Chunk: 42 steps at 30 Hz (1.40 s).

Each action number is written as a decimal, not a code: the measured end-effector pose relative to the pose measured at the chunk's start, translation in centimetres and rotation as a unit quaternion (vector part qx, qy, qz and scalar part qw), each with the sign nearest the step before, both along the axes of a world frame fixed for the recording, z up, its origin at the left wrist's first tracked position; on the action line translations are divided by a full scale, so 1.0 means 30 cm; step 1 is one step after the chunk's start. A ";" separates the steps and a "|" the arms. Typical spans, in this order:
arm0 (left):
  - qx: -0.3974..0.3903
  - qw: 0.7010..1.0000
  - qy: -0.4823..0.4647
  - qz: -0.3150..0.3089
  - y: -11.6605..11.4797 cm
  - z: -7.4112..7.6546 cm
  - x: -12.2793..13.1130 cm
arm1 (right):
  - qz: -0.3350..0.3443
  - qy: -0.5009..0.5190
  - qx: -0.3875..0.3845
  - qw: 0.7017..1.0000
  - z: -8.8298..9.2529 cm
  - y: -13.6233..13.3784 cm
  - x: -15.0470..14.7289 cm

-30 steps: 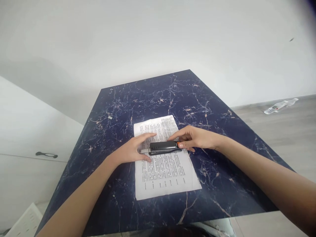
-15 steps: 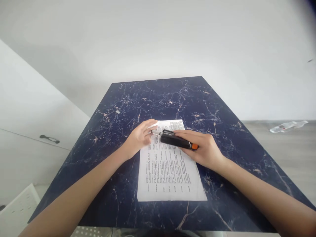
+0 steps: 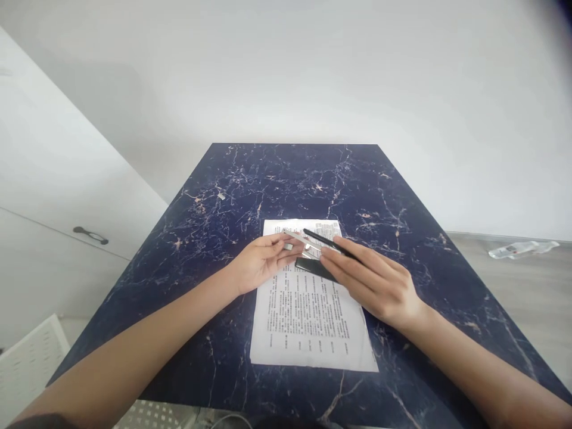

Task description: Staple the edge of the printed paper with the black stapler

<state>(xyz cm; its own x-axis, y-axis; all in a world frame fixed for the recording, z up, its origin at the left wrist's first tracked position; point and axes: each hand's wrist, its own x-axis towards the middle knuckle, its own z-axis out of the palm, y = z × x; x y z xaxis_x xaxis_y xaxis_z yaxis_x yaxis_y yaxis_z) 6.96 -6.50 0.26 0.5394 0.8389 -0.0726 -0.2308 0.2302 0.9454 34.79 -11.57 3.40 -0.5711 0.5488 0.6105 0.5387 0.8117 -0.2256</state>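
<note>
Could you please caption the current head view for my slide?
Opened stapler in the right hand above printed paper, left hand at its metal end.

The paper (image 3: 308, 316) looks matt, the stapler rail (image 3: 295, 236) metallic.

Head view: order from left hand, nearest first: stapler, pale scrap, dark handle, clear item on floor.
From the left hand:
1. Stapler, just right
2. Pale scrap, farther up the table, leftward
3. Dark handle, far left
4. Clear item, floor, far right
</note>
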 end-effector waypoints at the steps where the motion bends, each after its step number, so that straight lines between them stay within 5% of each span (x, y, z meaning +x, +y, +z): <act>1: 0.015 1.000 0.007 0.022 0.005 -0.002 -0.002 | -0.028 0.036 0.000 0.999 -0.002 0.002 -0.004; 5: 0.165 0.960 0.075 0.213 0.008 0.017 -0.028 | -0.156 0.165 -0.174 0.958 0.005 0.008 -0.019; 7: 0.312 0.878 0.161 0.325 -0.008 0.040 -0.047 | -0.157 0.178 -0.302 0.923 0.003 0.008 -0.030; 9: 0.475 0.753 0.246 0.382 -0.033 0.065 -0.060 | -0.127 0.179 -0.381 0.898 -0.011 0.005 -0.045; 11: 0.593 0.668 0.282 0.350 -0.059 0.088 -0.062 | -0.097 0.167 -0.411 0.891 -0.032 0.003 -0.063; 17: 0.753 0.550 0.303 0.196 -0.113 0.098 -0.042 | -0.072 0.139 -0.286 0.945 -0.027 -0.003 -0.093; 19: 0.770 0.544 0.297 0.152 -0.122 0.077 -0.043 | -0.024 0.189 -0.260 0.947 0.003 -0.013 -0.097; 24: 0.723 0.633 0.275 0.045 -0.132 0.022 -0.058 | 0.165 0.257 -0.355 0.884 0.049 -0.047 -0.112; 27: 0.683 0.667 0.296 0.041 -0.137 0.012 -0.053 | 0.176 0.263 -0.401 0.859 0.045 -0.057 -0.120; 30: 0.649 0.685 0.331 0.034 -0.131 0.010 -0.036 | 0.161 0.251 -0.403 0.865 0.038 -0.051 -0.115; 33: 0.649 0.677 0.342 0.061 -0.075 0.019 -0.058 | 0.082 0.274 -0.368 0.885 0.031 -0.009 -0.069; 35: 0.636 0.670 0.349 0.159 -0.001 0.035 -0.120 | -0.037 0.291 -0.348 0.891 0.019 0.048 -0.001; 38: 0.501 0.657 0.474 0.303 0.137 0.059 -0.275 | -0.237 0.235 -0.307 0.891 -0.020 0.162 0.135; 42: 0.330 0.633 0.637 0.290 0.265 0.031 -0.459 | -0.317 0.162 -0.331 0.874 -0.085 0.288 0.274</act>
<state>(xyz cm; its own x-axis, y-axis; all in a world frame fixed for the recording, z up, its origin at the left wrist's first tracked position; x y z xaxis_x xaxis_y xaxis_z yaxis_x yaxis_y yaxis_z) -6.80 1.46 1.19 -0.0160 0.9436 0.3306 0.9517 -0.0871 0.2946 43.00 -2.93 0.85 0.1203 0.9865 0.1115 0.6537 0.0059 -0.7567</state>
